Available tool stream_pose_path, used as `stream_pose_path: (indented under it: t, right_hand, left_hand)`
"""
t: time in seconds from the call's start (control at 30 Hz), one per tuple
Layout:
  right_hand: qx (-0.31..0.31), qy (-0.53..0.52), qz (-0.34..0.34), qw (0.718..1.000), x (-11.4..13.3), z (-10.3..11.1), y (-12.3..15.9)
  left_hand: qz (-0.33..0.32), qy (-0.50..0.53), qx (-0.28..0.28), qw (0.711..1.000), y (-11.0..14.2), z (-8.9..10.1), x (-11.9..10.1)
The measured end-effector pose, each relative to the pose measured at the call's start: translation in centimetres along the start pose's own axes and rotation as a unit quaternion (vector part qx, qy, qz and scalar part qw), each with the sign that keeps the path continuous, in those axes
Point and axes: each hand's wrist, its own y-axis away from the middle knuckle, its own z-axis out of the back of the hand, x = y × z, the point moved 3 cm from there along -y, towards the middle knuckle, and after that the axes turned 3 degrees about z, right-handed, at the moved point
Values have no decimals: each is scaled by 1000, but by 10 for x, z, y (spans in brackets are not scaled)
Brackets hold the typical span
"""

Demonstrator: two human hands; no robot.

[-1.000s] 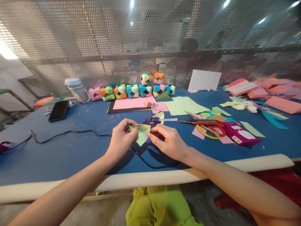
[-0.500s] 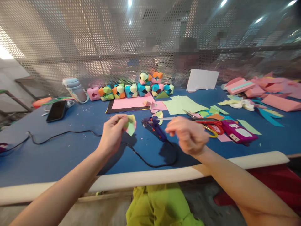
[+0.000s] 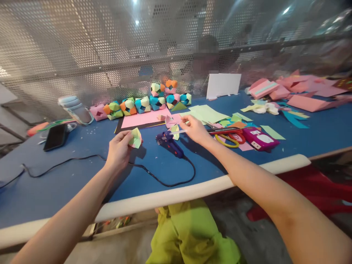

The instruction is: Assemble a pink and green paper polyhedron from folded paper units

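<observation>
My left hand (image 3: 119, 148) pinches a folded paper piece (image 3: 135, 138), light green with pink edges, above the blue table. To its right lies a dark blue glue gun (image 3: 172, 143), a clear glue stick (image 3: 178, 131) poking out of its back. My right hand (image 3: 194, 128) reaches over the stick's end, fingers pinched together beside small pink folded paper (image 3: 168, 121). Whether anything is between those fingertips I cannot make out. Behind the glue gun stands a pale green folded piece (image 3: 175, 132), partly hidden.
Several coloured paper balls (image 3: 142, 105) line the perforated metal screen. Scissors (image 3: 228, 141), a magenta box (image 3: 260, 138) and paper scraps lie right. A phone (image 3: 55, 137) and a bottle (image 3: 75, 110) stand left. The glue gun's black cord (image 3: 154, 176) loops across the front.
My right hand has moved forward and left, from beside the glue gun to the small pink paper. My left hand keeps its paper piece, now turned to show more green. The view has shifted.
</observation>
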Motion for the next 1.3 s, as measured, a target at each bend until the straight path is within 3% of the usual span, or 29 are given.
stream_pose_path:
  t: [0.13, 0.27, 0.33, 0.43, 0.6, 0.83, 1.03, 1.17, 1.3]
  right_hand:
    - [63, 48, -27, 996, -4, -15, 2]
    - [116, 46, -39, 991, 1, 2, 2]
    - [202, 38, -51, 977, 8, 12, 6]
    - [315, 29, 0, 949, 27, 16, 16]
    - [294, 82, 47, 951, 49, -4, 29]
    - [270, 67, 28, 960, 50, -34, 26]
    - [285, 17, 23, 958, 73, -59, 13]
    - [284, -15, 39, 958, 99, -84, -2]
    - [289, -39, 44, 955, 118, -117, -19]
  left_hand:
    - [-11, -17, -15, 1000, -9, 4, 3]
    - [-39, -24, -31, 998, -21, 13, 2]
    - [-52, -27, -39, 998, -27, 19, 0]
    - [-72, -33, -40, 996, -34, 24, -2]
    - [-86, -62, -44, 993, -32, 24, -3]
    - [25, -235, 23, 972, -26, 25, 14]
    - [-13, -349, 83, 933, -25, 28, 14]
    - [-78, -418, 109, 899, -13, 54, 4]
    - [-113, -481, 73, 867, -7, 109, -9]
